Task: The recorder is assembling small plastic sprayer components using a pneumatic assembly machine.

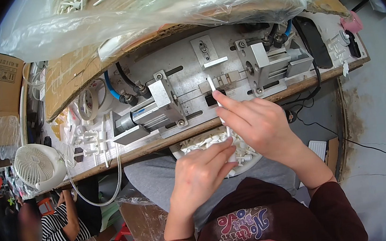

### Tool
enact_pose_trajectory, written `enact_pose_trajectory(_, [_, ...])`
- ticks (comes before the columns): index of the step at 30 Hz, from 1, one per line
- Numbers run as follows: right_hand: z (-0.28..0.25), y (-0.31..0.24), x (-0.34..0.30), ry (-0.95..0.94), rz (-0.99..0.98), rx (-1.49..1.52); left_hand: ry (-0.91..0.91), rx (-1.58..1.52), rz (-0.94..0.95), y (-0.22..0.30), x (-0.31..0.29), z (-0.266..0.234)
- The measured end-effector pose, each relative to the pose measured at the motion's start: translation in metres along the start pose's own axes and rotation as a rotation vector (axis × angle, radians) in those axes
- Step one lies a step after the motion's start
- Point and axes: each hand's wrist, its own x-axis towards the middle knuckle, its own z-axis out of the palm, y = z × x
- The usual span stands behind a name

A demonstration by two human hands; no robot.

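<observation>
"What have you got?"
"My right hand [261,123] has its fingers closed on a slim white stick [211,84]; my left hand [193,176] pinches white plastic [228,131] below (same piece? I can't tell)."
"Where?"
"Between the small metal block [227,79] and the tub [250,165]."
"Risk?"
"A slack pinch could drop it among the white pieces [195,144]."

Left hand [195,175], right hand [258,125] hold white stick [211,84]; fan [39,166] left.

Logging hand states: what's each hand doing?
Left hand: closed on a white piece; same stick or another, can't tell.
Right hand: closed, holding a white stick.
</observation>
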Motion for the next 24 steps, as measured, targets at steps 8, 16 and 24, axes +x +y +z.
enact_pose_trajectory(8, [-0.005, 0.000, 0.014, -0.052, 0.004, -0.045, -0.152, -0.031, -0.081, -0.010, -0.016, 0.021])
enact_pose_trajectory(16, [-0.017, -0.001, 0.024, -0.154, 0.000, 0.004, -0.187, -0.005, -0.043, -0.014, -0.016, 0.038])
enact_pose_trajectory(24, [-0.064, 0.057, 0.138, 0.444, 0.070, 0.170, -0.095, 0.022, 0.005, -0.012, -0.030, 0.044])
